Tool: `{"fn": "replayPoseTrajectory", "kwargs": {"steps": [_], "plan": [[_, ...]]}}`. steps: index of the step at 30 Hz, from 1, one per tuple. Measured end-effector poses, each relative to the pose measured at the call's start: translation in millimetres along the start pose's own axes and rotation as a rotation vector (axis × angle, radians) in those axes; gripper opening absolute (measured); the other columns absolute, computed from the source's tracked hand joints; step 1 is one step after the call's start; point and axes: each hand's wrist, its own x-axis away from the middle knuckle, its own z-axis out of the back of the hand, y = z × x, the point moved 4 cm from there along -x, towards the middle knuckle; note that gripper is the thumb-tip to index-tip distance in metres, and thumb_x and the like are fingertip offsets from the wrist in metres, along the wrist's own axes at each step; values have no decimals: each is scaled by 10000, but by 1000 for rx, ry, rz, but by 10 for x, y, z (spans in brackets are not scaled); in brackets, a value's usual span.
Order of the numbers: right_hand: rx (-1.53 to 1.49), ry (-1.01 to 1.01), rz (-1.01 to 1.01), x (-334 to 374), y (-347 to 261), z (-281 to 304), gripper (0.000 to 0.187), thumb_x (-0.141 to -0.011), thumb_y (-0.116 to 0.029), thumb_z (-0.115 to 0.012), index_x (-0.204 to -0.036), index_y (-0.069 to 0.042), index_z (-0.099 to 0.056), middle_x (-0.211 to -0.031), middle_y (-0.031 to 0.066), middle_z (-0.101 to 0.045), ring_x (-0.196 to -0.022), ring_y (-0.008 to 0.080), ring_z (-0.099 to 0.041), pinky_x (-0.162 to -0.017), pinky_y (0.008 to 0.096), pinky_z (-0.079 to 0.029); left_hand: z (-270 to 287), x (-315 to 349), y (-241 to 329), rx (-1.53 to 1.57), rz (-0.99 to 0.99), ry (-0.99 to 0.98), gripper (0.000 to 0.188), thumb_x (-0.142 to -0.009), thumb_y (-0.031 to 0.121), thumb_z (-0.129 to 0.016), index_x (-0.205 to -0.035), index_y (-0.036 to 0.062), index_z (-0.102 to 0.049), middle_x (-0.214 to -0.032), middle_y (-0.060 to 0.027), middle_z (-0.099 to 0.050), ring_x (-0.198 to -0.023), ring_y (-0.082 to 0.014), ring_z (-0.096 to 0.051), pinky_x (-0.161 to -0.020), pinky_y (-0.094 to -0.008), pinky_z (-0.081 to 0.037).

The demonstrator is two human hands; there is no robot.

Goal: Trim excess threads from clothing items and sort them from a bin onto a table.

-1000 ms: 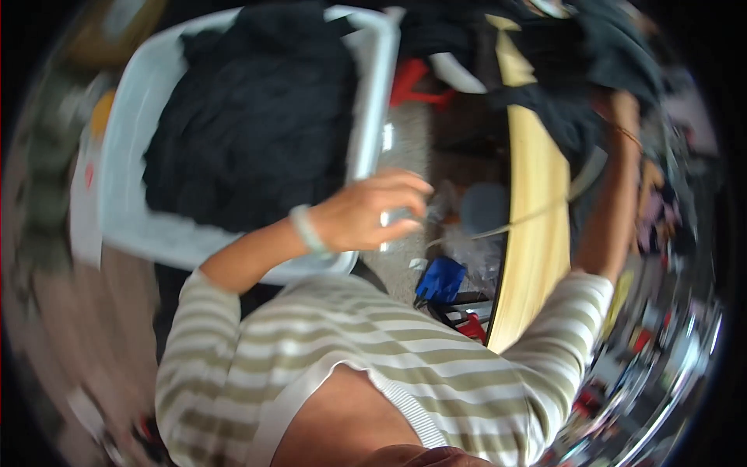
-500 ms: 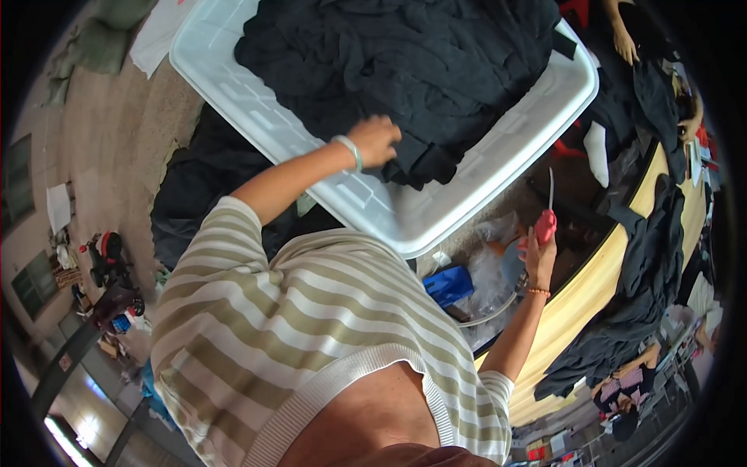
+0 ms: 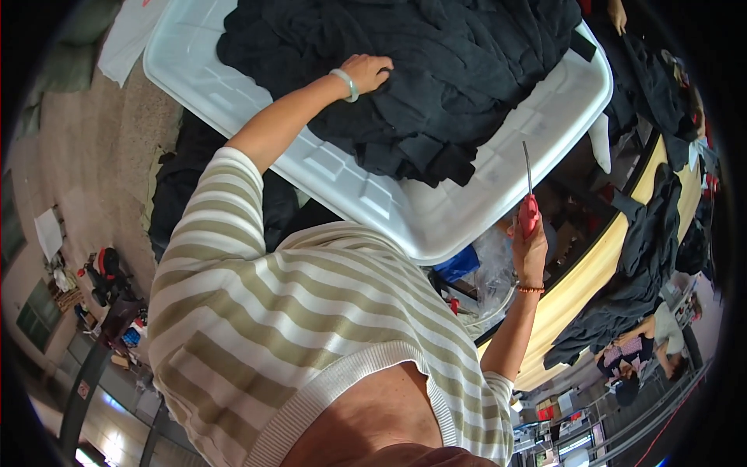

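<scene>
A white plastic tub [image 3: 529, 121] holds a heap of black cloth [image 3: 436, 47]. Over the left part of the heap, my left hand [image 3: 367, 75] has its fingers curled in and closed on a bit of the black cloth. A pale bangle is on that wrist. To the right of the tub's near corner, my right hand [image 3: 531, 253] is wrapped round a red-handled tool with a long thin blade [image 3: 529, 214]. The blade points up and away from me, near the tub's right rim. What exact kind of tool it is does not show.
A pale wooden table [image 3: 580, 300] curves along the right, with black garments [image 3: 638, 268] over it. Clear plastic bags [image 3: 494, 268] and a blue item [image 3: 457, 265] lie below the tub. More dark cloth [image 3: 183, 183] sits left. Other people work at far right.
My left hand has moved farther away over the heap. My right hand has shifted slightly left and nearer me, and the tool's blade now appears edge-on. The view has shifted a little.
</scene>
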Motion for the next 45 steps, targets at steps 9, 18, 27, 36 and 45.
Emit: {"fn": "replayPoseTrajectory", "kwargs": {"steps": [9, 18, 27, 36, 45], "plan": [[115, 54, 125, -150, -541, -287, 408, -927, -218, -594, -1272, -22, -500, -772, 114, -678, -690, 210, -683, -648, 335, -531, 1820, -864, -455, 337, 177, 760, 402, -830, 288, -693, -1155, 75, -593, -1088, -184, -625, -1031, -355, -575, -897, -422, -458], [132, 6, 102, -82, -777, -543, 449, -921, -204, -593, -1314, -24, -469, -742, 100, -683, -702, 219, -696, -665, 322, -542, 125, -414, -878, 409, 401, 235, 717, -725, 448, -772, -1264, 35, -544, -1274, -181, -572, -1159, -317, -564, -981, -376, -447], [155, -2, 75, 68, -822, -596, 449, -919, -184, -589, -1325, -48, -455, -756, 118, -678, -714, 240, -698, -675, 344, -539, 291, -201, -333, 549, 399, 510, 568, -711, 172, -780, -1224, 119, -542, -1217, -180, -542, -1164, -347, -484, -971, -378, -424], [44, -11, 95, 2, -652, -489, 482, -895, -189, -611, -1343, -104, -454, -833, 183, -673, -774, 350, -668, -687, 408, -528, 60, -64, 269, 998, 622, 337, 839, -740, 254, -782, -1374, -46, -322, -1189, -242, -539, -1042, -378, -582, -915, -373, -499], [-39, 44, 171, -105, -793, -23, 482, -888, -173, -613, -1340, -119, -454, -894, 239, -659, -825, 419, -648, -712, 449, -529, 545, -601, 1088, 349, 3, 268, 423, -794, 287, -722, -1167, 122, -610, -1128, -121, -595, -1016, -324, -594, -850, -452, -474]]}}
